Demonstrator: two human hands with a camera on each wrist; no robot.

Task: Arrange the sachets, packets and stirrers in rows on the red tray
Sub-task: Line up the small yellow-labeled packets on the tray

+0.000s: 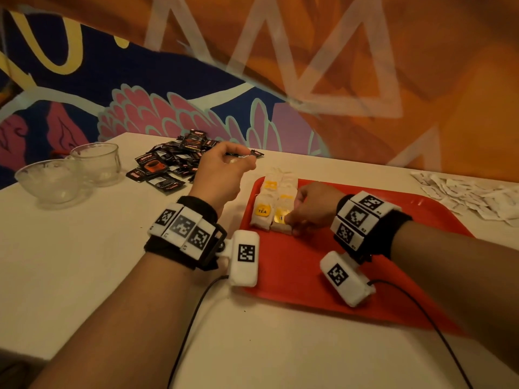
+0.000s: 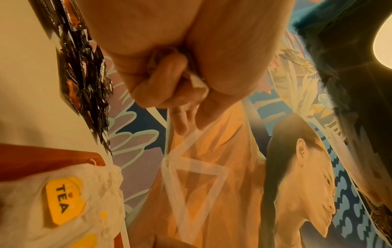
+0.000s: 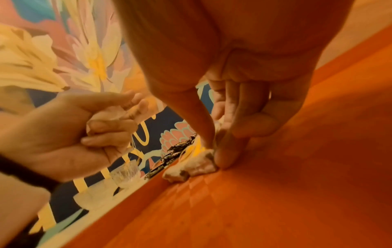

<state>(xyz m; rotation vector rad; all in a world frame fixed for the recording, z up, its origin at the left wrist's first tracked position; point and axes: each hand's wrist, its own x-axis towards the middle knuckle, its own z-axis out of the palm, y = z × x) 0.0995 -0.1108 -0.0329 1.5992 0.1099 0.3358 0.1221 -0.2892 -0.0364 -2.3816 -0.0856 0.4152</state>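
Left hand [image 2: 169, 80] fisted — contents unclear, tray [image 1: 309, 276] cropped

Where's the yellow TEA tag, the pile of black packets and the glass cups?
yellow TEA tag [image 1: 263, 211]: head view, on its printed face.
black packets [image 1: 168, 161]: head view, middle of the pile.
glass cups [image 1: 97, 161]: head view, rear cup's wall.

Both hands' fingers [image 1: 292, 219] curled (seemingly pinching)

Dim, warm orange light throughout, a lamp [image 2: 385, 33] glaring top right in the left wrist view, edges warped
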